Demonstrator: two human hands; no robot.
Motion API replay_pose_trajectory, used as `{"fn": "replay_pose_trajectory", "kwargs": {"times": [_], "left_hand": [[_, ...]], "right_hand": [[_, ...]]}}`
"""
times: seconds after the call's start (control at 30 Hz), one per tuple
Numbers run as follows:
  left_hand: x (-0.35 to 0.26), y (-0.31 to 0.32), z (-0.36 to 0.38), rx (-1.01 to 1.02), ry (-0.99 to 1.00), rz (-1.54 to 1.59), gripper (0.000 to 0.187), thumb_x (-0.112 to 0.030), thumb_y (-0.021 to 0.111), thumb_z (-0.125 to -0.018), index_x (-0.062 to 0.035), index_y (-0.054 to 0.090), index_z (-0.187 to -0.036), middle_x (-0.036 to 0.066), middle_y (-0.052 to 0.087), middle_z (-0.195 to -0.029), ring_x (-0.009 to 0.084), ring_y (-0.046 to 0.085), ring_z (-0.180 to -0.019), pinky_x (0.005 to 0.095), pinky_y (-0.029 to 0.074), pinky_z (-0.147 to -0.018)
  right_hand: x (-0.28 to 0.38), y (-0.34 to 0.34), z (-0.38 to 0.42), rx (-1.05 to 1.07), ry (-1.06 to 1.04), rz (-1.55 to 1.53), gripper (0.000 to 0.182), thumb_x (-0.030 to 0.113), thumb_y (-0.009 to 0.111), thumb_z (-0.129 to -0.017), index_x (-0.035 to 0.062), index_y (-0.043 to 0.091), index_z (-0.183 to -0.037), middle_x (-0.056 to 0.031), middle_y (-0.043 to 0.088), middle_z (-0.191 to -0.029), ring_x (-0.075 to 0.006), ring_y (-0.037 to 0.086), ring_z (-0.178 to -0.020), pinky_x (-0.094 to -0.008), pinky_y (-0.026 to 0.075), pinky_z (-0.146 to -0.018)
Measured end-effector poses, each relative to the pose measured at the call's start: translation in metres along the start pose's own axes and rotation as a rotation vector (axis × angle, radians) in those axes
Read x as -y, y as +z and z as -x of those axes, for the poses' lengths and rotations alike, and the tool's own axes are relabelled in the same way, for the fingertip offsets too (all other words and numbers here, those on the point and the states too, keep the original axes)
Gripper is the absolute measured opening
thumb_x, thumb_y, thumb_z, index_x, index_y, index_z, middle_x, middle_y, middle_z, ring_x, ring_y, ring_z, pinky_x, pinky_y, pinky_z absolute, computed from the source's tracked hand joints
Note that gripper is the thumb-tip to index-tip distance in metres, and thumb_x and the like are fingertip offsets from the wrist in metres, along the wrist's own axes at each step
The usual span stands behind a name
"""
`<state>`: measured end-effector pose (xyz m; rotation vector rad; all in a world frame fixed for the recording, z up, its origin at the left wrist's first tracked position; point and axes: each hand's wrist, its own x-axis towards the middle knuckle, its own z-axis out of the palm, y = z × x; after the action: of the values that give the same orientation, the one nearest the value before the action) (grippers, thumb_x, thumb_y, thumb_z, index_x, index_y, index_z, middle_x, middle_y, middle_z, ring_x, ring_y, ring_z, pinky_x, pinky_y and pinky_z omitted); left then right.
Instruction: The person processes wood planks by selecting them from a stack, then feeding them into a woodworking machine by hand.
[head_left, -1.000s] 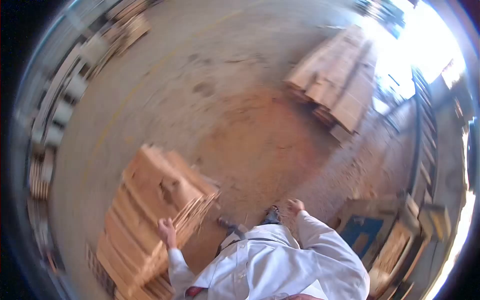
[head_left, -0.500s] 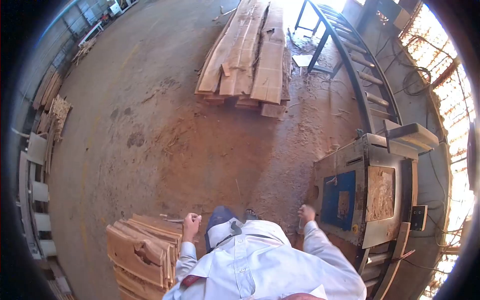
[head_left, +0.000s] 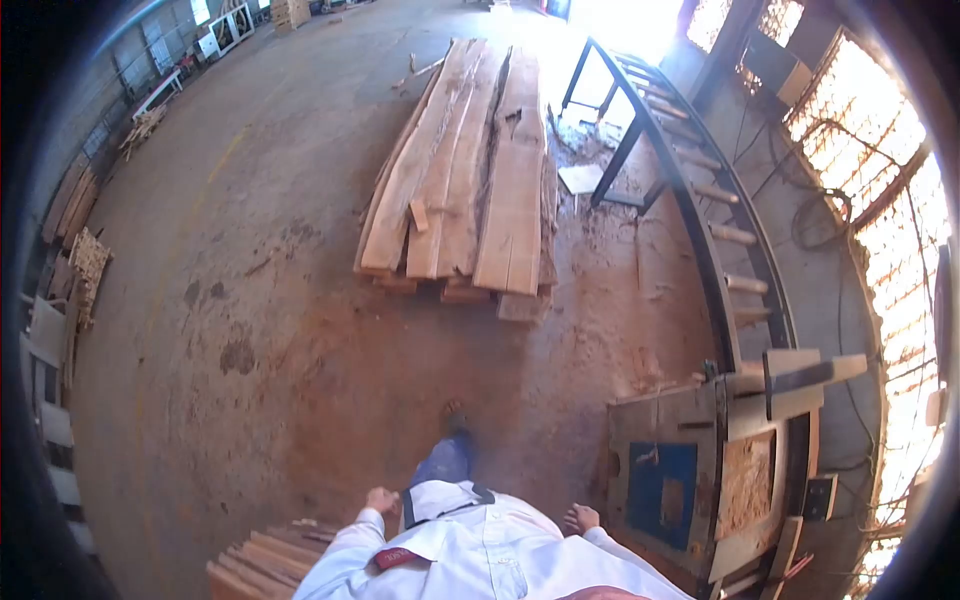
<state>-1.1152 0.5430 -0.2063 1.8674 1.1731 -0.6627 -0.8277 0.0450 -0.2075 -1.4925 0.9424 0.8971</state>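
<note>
My left hand (head_left: 382, 500) hangs beside my waist at the lower middle, fingers curled in, with nothing visible in it. It is nearest to a stack of short wooden boards (head_left: 262, 558) at the lower left, apart from it. On the other side, my right hand (head_left: 582, 518) hangs near my hip with its fingers loosely apart and holds nothing I can see. Close to its right stands a worn machine cabinet (head_left: 622, 480) with a blue panel (head_left: 648, 500). Ahead on the floor lies a pile of long rough planks (head_left: 440, 190), with a small wood offcut (head_left: 418, 216) on top.
A dark roller conveyor (head_left: 700, 190) runs along the right, beyond the machine. Cables hang on the wall below bright mesh windows (head_left: 870, 130). Wood scraps (head_left: 90, 265) and boards line the left wall. Sawdust covers the floor (head_left: 390, 370) before the planks.
I have moved forward and the view has tipped up. The planks and machine appear lower in view, and the board stack has slid toward the bottom edge. One foot now shows stepping ahead.
</note>
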Motion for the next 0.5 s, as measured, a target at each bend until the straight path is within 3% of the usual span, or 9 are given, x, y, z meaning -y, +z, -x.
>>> {"fn": "replay_pose_trajectory", "kwargs": {"times": [0.03,0.07,0.13,0.2,0.27,0.33,0.37,0.43,0.5], "left_hand": [[-0.006,-0.011,-0.008,0.056,0.036,-0.148,0.044,-0.036,0.061,-0.095,-0.0012,0.077,-0.074,0.009,0.076,-0.074,0.0184,0.073,-0.065,0.0358,0.06,-0.064],[-0.014,-0.022,-0.011,0.108,-0.168,0.054,0.039,-0.032,0.062,-0.095,0.0014,0.077,-0.081,0.011,0.075,-0.076,0.0195,0.073,-0.066,0.0365,0.061,-0.062],[-0.026,-0.041,-0.034,0.142,-0.228,0.33,0.037,-0.029,0.063,-0.095,0.0037,0.076,-0.085,0.013,0.075,-0.076,0.0203,0.072,-0.065,0.0366,0.06,-0.059],[-0.027,-0.051,-0.082,0.161,-0.257,0.539,0.034,-0.024,0.064,-0.095,0.007,0.074,-0.089,0.016,0.074,-0.079,0.022,0.071,-0.062,0.0374,0.059,-0.053],[-0.058,-0.084,-0.112,0.139,-0.172,0.423,0.038,-0.028,0.062,-0.096,0.0035,0.075,-0.08,0.014,0.073,-0.072,0.02,0.07,-0.059,0.0377,0.058,-0.056],[-0.104,-0.133,-0.135,0.124,0.054,0.107,0.052,-0.034,0.056,-0.097,-0.0048,0.071,-0.057,0.008,0.066,-0.053,0.0177,0.067,-0.053,0.0364,0.058,-0.065],[-0.125,-0.15,-0.15,0.058,0.07,0.168,0.057,-0.036,0.055,-0.098,-0.0052,0.068,-0.052,0.008,0.066,-0.052,0.0194,0.066,-0.052,0.0368,0.057,-0.06],[-0.155,-0.17,-0.193,-0.013,0.041,0.501,0.031,-0.028,0.063,-0.098,-0.0024,0.061,-0.081,0.01,0.063,-0.058,0.0199,0.062,-0.048,0.0356,0.049,-0.044],[-0.196,-0.193,-0.222,-0.082,0.065,0.658,0.022,-0.021,0.067,-0.096,-0.0013,0.057,-0.092,0.009,0.062,-0.065,0.0169,0.06,-0.05,0.0345,0.047,-0.043]], "right_hand": [[0.021,0.012,0.007,-0.104,0.012,0.003,0.016,0.019,0.057,-0.102,0.0063,0.06,-0.094,-0.0059,0.057,-0.075,-0.0181,0.055,-0.056,-0.031,0.044,-0.048],[0.039,0.016,-0.006,-0.086,-0.024,0.065,0.016,0.021,0.058,-0.101,0.0053,0.061,-0.1,-0.007,0.06,-0.082,-0.0192,0.06,-0.064,-0.0325,0.049,-0.053],[0.073,0.034,-0.033,-0.041,-0.091,0.196,0.024,0.024,0.06,-0.101,0.0033,0.064,-0.112,-0.0091,0.068,-0.096,-0.0214,0.069,-0.079,-0.0355,0.059,-0.065],[0.126,0.079,-0.019,-0.028,-0.262,0.292,0.023,0.023,0.061,-0.1,0.0035,0.065,-0.113,-0.0083,0.069,-0.095,-0.0199,0.07,-0.079,-0.0335,0.058,-0.065],[0.176,0.124,-0.02,0.004,-0.414,0.332,0.023,0.022,0.062,-0.099,0.0039,0.065,-0.113,-0.0073,0.07,-0.094,-0.0183,0.07,-0.08,-0.0315,0.057,-0.066],[0.212,0.162,-0.018,0.069,-0.519,0.305,0.024,0.022,0.062,-0.099,0.0041,0.066,-0.114,-0.0067,0.071,-0.094,-0.0169,0.07,-0.08,-0.03,0.056,-0.065],[0.23,0.182,-0.013,0.106,-0.554,0.29,0.024,0.022,0.062,-0.099,0.0042,0.066,-0.116,-0.0067,0.071,-0.095,-0.0165,0.07,-0.08,-0.0295,0.056,-0.065],[0.259,0.209,-0.006,0.095,-0.577,0.396,0.027,0.022,0.062,-0.1,0.004,0.065,-0.119,-0.0069,0.072,-0.098,-0.0162,0.07,-0.081,-0.0293,0.056,-0.066],[0.281,0.226,-0.001,0.11,-0.494,0.339,0.028,0.024,0.062,-0.101,0.0038,0.064,-0.121,-0.0072,0.072,-0.101,-0.0166,0.07,-0.083,-0.0299,0.057,-0.068]]}}
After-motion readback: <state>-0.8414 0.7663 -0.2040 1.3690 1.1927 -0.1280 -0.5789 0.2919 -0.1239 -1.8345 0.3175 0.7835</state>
